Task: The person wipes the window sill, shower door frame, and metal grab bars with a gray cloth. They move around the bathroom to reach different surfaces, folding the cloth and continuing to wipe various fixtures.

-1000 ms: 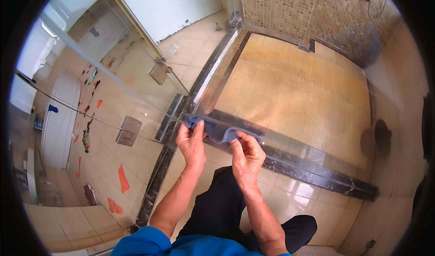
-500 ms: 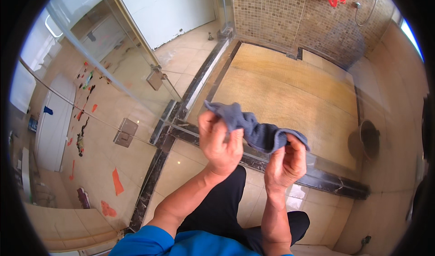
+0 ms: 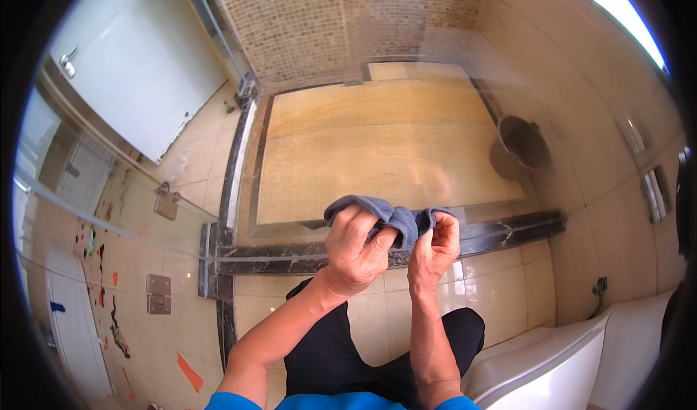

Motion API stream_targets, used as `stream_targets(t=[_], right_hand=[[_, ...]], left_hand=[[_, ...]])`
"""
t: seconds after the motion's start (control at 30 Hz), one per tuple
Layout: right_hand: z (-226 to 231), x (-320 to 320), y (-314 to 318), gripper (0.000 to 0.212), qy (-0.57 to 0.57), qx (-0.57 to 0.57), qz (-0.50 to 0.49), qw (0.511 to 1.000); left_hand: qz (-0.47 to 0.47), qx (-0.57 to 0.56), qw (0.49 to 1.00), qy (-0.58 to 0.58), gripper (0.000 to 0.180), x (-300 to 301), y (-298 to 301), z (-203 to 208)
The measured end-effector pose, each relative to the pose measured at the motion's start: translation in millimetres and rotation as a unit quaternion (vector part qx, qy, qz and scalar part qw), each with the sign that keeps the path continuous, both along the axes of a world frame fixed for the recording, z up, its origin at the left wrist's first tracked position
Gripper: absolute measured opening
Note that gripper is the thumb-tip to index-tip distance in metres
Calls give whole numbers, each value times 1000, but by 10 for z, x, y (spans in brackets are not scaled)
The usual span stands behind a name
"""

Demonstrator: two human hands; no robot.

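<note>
Head view: bucket (image 3: 519, 149) upper right, contents unclear; glass (image 3: 123, 250) left; at centre, left hand (image 3: 354, 256) and right hand (image 3: 433, 255), fingers bent, grip a cloth (image 3: 405, 225).

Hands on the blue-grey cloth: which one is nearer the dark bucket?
The right hand, pinching the cloth near its right end, is nearer the bucket; the left hand grips it farther left.

- In front of you, the floor (image 3: 501, 285) is glossy cream tile.
- A dark marbled kerb (image 3: 504, 234) runs across it.
- Beyond, your ribbed tan shower floor (image 3: 377, 156) bears a grey bucket (image 3: 502, 160), upright near the right wall (image 3: 581, 138).
</note>
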State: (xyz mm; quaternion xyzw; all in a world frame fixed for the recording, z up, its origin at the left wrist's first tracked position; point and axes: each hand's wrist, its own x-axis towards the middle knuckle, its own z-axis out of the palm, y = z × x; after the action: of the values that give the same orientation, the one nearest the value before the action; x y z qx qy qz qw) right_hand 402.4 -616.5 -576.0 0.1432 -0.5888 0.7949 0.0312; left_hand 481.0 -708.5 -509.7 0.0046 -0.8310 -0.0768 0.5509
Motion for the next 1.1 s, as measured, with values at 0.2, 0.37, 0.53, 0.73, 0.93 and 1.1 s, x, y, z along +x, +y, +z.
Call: stream_targets(t=[0.2, 0.37, 0.53, 0.73, 0.93, 1.1], right_hand=[[673, -595, 253, 26, 147, -9, -120, 982], [1042, -791, 335, 29, 231, 13, -163, 959], [930, -953, 493, 22, 117, 8, -194, 974], [1179, -915, 575, 19, -52, 1, -175, 983], [2249, -764, 462, 27, -20, 38, -183, 982], [3163, -541, 285, 24, 69, 54, -153, 984]], left_hand=[[-59, -28, 997, 45, 27, -439, 227, 542], [-86, -15, 995, 42, 37, -619, 369, 837], [-125, -34, 991, -7, 28, -875, 567, 1053], [-139, -51, 985, -85, 30, -911, 615, 1285], [-115, -10, 987, -112, 41, -704, 511, 1865], [-73, -21, 994, -81, 33, -514, 362, 2688]])
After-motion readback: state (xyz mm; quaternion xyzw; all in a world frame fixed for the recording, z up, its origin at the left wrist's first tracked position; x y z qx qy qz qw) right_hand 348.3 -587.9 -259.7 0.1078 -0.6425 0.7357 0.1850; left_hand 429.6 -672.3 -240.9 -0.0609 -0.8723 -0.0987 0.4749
